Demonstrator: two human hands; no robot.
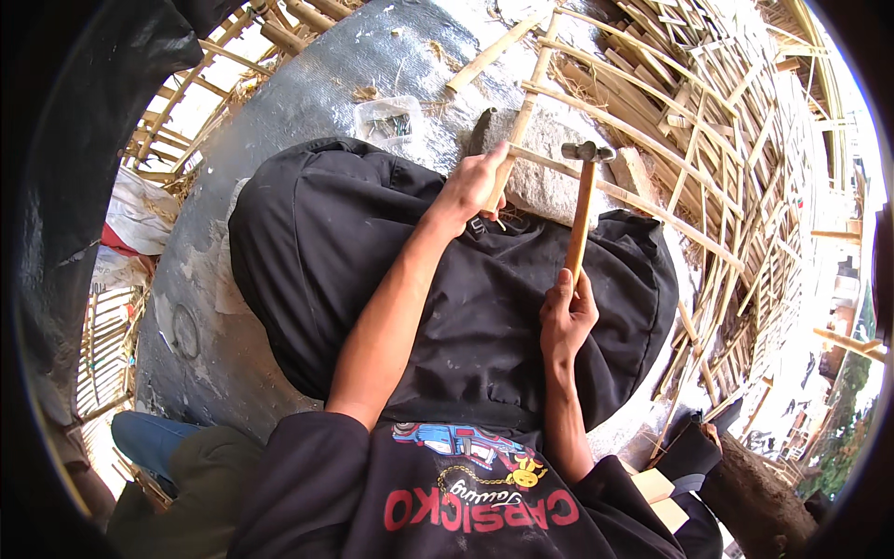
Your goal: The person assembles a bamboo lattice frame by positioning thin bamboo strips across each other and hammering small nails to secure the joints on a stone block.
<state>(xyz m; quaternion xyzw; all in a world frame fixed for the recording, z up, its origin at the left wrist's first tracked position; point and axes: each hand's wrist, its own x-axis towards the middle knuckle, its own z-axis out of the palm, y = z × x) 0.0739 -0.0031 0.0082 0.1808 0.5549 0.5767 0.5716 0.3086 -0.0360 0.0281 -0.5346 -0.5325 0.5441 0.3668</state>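
My left hand [475,186] is closed around the near end of a long bamboo strip [535,82], which runs away from me. Several thinner bamboo crosspieces [643,205] branch off it to the right, like a ladder frame. In my right hand [568,317] is the wooden handle of a hammer [581,219]. The metal hammer head is raised over the nearest crosspiece, close to a rough grey stone block [535,191] that lies under the frame's near corner. Whether the head touches the crosspiece, I cannot tell.
A clear plastic box [387,121] with small, nail-like pieces sits beyond my left knee. A loose bamboo piece [494,54] lies farther off. Piled bamboo strips [736,140] fill the right side. Another person's legs [186,466] show at the lower left.
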